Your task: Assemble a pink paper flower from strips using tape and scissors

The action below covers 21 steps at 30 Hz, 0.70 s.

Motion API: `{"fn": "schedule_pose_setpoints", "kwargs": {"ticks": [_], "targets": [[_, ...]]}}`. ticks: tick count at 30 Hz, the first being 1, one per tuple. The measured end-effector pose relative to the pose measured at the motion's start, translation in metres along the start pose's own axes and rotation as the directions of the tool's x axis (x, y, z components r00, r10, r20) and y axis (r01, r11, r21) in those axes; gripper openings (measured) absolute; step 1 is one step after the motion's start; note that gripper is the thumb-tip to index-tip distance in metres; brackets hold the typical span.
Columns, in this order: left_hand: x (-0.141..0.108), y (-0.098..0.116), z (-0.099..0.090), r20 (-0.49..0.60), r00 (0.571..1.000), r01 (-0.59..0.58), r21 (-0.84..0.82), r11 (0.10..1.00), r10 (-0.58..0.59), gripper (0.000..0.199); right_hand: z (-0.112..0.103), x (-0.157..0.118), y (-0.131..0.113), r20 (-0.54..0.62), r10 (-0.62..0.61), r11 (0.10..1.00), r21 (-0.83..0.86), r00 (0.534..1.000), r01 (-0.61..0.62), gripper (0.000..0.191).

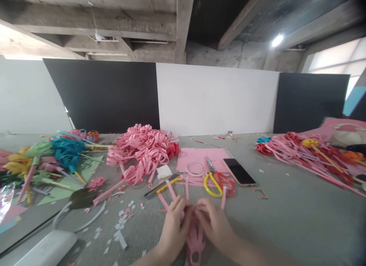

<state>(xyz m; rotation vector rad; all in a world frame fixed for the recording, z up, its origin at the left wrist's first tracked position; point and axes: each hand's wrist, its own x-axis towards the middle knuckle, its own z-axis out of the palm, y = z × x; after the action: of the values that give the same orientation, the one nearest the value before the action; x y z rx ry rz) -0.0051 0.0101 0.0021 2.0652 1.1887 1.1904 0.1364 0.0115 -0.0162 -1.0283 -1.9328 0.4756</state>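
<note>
Pink paper strips [196,238] are hanging between left hand [176,226] and right hand [215,225] over the tabletop [286,220]; fingers of both are pinching them. Yellow-and-red-handled scissors [211,171] are lying just beyond, left of the smartphone [239,172].

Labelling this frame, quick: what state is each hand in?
Left hand: closed, pinching pink paper strips.
Right hand: closed on the same strips, fingertips partly hidden.

Pink strips [195,241] half-hidden behind left hand [175,223], right hand [215,224]; white case [47,250], tabletop's near left, cut off below!
</note>
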Motion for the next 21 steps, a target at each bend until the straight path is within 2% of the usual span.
{"fn": "schedule_pose_setpoints", "kwargs": {"ticks": [4,8,14,21], "targets": [[-0.0003,-0.0047,0.0033,0.004,1.0,0.001,0.005,1.0,-0.001,0.017,-0.0008,-0.0017,-0.0007,0.01,-0.061,0.992,-0.108,0.998,0.062,0.012],[-0.0004,-0.0066,0.0045,-0.004,0.999,0.034,-0.036,0.999,-0.034,0.018,-0.0006,-0.0011,0.0029,-0.037,-0.095,0.975,-0.204,0.995,0.086,0.014],[0.0019,-0.0057,0.0038,-0.008,0.998,0.058,-0.1,0.993,-0.059,0.016,-0.0021,0.0031,0.003,-0.066,-0.103,0.979,-0.182,0.992,0.09,0.017],[0.0016,-0.0054,0.0047,-0.016,1.0,0.015,-0.075,0.997,-0.016,0.018,-0.0081,0.0064,0.0001,-0.179,-0.265,0.92,-0.341,0.947,0.193,0.012]]}}
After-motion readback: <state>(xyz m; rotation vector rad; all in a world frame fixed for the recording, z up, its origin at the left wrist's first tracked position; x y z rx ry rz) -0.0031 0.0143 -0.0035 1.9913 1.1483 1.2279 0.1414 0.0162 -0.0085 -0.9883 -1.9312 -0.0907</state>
